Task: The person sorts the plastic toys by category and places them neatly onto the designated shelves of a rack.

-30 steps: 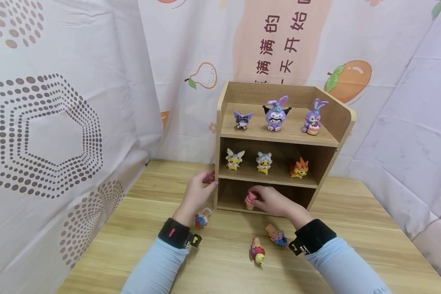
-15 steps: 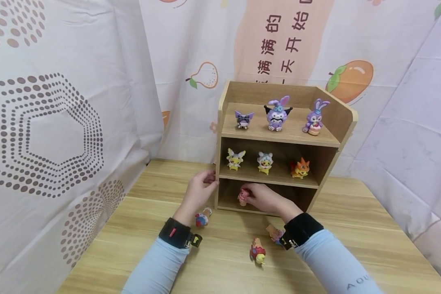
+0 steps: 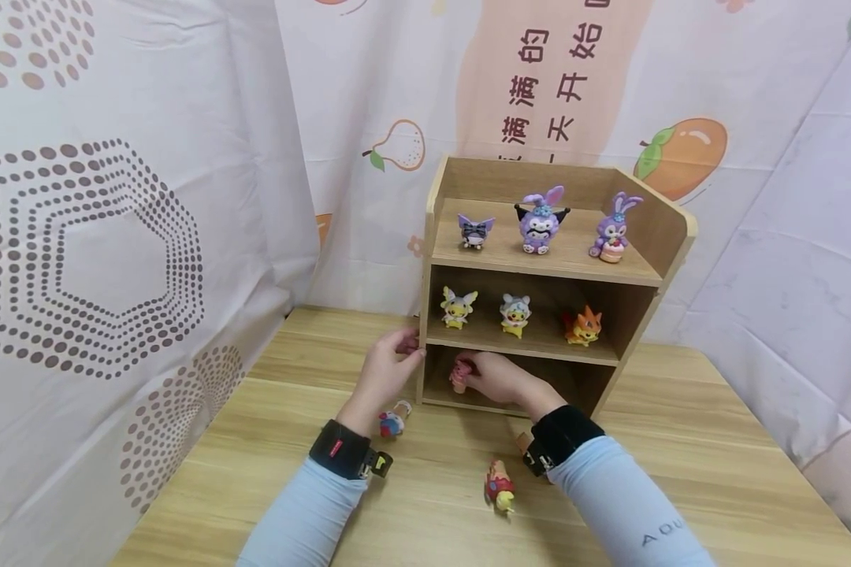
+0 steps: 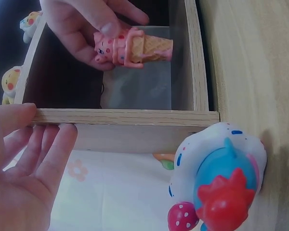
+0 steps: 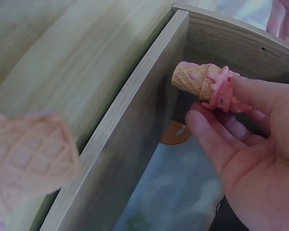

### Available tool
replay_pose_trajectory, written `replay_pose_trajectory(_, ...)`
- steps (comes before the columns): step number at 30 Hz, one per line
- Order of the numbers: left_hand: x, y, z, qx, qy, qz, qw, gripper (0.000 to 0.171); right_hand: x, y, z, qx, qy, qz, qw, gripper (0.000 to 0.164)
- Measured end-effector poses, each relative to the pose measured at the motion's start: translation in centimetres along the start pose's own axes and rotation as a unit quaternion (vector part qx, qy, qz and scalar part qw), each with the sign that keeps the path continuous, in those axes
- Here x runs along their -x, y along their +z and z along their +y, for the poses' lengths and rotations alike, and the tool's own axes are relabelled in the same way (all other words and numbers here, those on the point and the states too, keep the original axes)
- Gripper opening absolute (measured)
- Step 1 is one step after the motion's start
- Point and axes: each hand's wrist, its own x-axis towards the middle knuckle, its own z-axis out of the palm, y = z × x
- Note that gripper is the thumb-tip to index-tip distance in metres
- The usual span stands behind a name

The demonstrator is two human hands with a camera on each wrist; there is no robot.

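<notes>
My right hand (image 3: 499,376) pinches a pink ice-cream-cone figurine (image 3: 459,376) inside the left part of the lowest compartment. In the left wrist view the figurine (image 4: 135,47) shows spots and a waffle-cone base; in the right wrist view its cone (image 5: 195,79) points toward the bottom board. My left hand (image 3: 386,368) rests against the left side panel of the wooden shelf (image 3: 425,299), thumb at the front edge and fairly straight fingers on the outer face. Beside that hand lies a blue, white and red cone figurine (image 3: 393,421). A red and yellow cone figurine (image 3: 499,486) lies on the table.
Three purple figurines stand on the top level, including a long-eared one (image 3: 539,224). The middle level holds two yellow figurines, one of them winged (image 3: 457,307), and an orange one (image 3: 583,325). Another cone figurine (image 3: 523,442) lies mostly hidden under the right wrist. Curtains hang behind the table (image 3: 695,472).
My right hand has carried the pink figurine leftward within the lowest compartment. My right forearm now covers most of the cone figurine beneath it. The left hand stays at the side panel.
</notes>
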Motion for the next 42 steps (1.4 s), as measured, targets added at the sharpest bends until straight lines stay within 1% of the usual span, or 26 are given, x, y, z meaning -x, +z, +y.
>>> replay_pose_trajectory(4,0.0,0.0,0.0,0.000,0.009,0.002,1.0000,0.031,-0.5,0.3,0.1,-0.004,0.002,-0.005,1.000,0.005)
replay_pose_trajectory(10,0.0,0.0,0.1,-0.002,0.009,-0.003,1.0000,0.030,-1.1,0.6,0.0,-0.008,0.007,-0.011,1.000,0.005)
replay_pose_trajectory(15,0.1,0.0,0.2,-0.004,0.013,0.000,0.9999,0.030,-1.5,0.7,0.0,-0.031,0.005,-0.018,0.999,0.006)
replay_pose_trajectory(22,0.0,0.0,0.2,0.003,0.015,0.001,0.9999,0.028,-2.1,1.1,0.7,-0.045,-0.023,-0.015,0.999,0.005)
replay_pose_trajectory(25,0.0,0.0,0.3,0.006,0.015,0.001,0.9999,0.029,-2.2,1.3,0.6,-0.051,-0.026,-0.013,0.998,0.004)
replay_pose_trajectory(30,0.0,-0.1,0.4,0.009,0.013,-0.003,0.9999,0.030,-2.3,1.5,0.5,-0.054,-0.022,-0.015,0.998,0.008)
replay_pose_trajectory(36,0.0,-0.1,0.2,0.007,0.010,-0.002,0.9999,0.030,-2.5,1.6,0.3,-0.086,-0.002,-0.026,0.996,0.013)
replay_pose_trajectory(39,0.1,-0.1,0.2,0.009,0.013,-0.002,0.9999,0.031,-2.5,1.6,0.3,-0.084,0.006,-0.027,0.996,0.013)
replay_pose_trajectory(42,0.1,-0.1,0.2,0.003,0.016,0.001,0.9999,0.031,-2.5,1.7,0.3,-0.089,0.004,-0.024,0.996,0.012)
